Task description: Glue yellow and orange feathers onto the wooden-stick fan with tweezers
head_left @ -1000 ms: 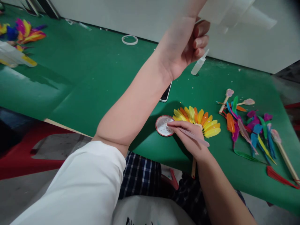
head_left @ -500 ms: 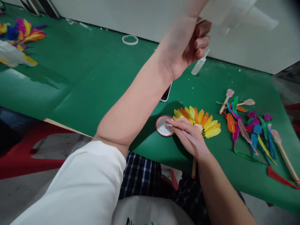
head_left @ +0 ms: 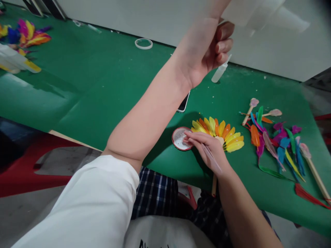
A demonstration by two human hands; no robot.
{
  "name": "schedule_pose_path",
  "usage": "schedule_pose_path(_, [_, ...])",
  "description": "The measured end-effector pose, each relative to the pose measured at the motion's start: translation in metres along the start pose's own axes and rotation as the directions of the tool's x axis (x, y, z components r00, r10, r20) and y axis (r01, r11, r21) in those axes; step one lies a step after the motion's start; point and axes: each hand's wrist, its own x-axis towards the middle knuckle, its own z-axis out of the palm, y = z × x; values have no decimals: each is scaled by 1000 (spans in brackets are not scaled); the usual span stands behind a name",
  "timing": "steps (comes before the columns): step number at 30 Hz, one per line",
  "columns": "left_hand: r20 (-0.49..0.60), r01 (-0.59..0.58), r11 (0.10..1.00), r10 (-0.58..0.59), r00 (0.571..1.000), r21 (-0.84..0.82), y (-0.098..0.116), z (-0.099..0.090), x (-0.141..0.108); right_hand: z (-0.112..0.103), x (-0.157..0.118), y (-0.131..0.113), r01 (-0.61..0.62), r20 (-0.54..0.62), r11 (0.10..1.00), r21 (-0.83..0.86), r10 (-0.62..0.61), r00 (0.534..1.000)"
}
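Note:
My right hand (head_left: 207, 148) is closed with a slim, translucent pinkish stick (head_left: 214, 162) running between its fingers and back over the hand. Its fingertips are over a small round dish (head_left: 176, 139) with a red rim and whitish contents. Beneath the hand lies a fan of yellow and orange feathers (head_left: 234, 143), its wooden handle (head_left: 214, 186) pointing toward me. My left hand (head_left: 222, 44) is raised close to the camera with the fingers curled. Whatever it holds is hidden; a blurred pale shape is beside it.
A small dropper bottle (head_left: 219, 73) and a phone (head_left: 183, 104) are behind the dish. Several coloured feathers (head_left: 281, 137) and wooden sticks (head_left: 315, 172) lie on the right, near a red tassel (head_left: 307, 195). A tape ring (head_left: 143, 44) and more feathers (head_left: 33, 32) are farther left.
The right fingers and the pinkish stick have shifted slightly at the dish. My left arm stays raised in nearly the same place.

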Motion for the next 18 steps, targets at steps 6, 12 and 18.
schedule_pose_path(6, [-388,-272,849,87,918,-453,1,0,-1,-2,0,-8,-49,1,998,-29,49,999])
schedule_pose_path(12, [-329,-261,766,68,942,-587,1,4,-1,-6,-1,-9,-97,-41,995,-30,96,995])
schedule_pose_path(18, [-293,-187,699,-35,955,-690,2,3,1,-7,-1,-4,-218,3,958,185,221,975])
